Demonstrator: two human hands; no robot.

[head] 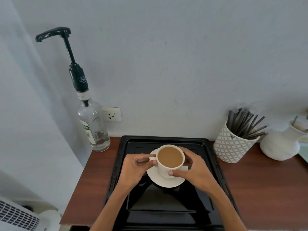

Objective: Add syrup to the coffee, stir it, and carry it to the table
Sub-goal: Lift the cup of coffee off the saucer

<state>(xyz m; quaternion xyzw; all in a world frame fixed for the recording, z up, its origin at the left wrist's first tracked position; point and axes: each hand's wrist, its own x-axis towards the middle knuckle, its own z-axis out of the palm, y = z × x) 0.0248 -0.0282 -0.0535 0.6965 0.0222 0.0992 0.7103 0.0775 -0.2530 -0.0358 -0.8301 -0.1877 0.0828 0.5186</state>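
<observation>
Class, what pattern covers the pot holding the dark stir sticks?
A grey-and-white diamond lattice on the pot, seen in the head view.

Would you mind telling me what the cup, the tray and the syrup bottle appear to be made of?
The cup looks like glazed white ceramic: opaque, thick-rimmed, softly shiny. The tray seems to be black enamelled or coated metal, glossy enough to reflect the arms. The syrup bottle is clear, probably glass, with a black plastic-looking pump.

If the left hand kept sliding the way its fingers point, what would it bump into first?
The left hand points right, and its fingers already pinch the handle of the coffee cup, so the cup comes first. Beyond it, probably the right hand.
</observation>
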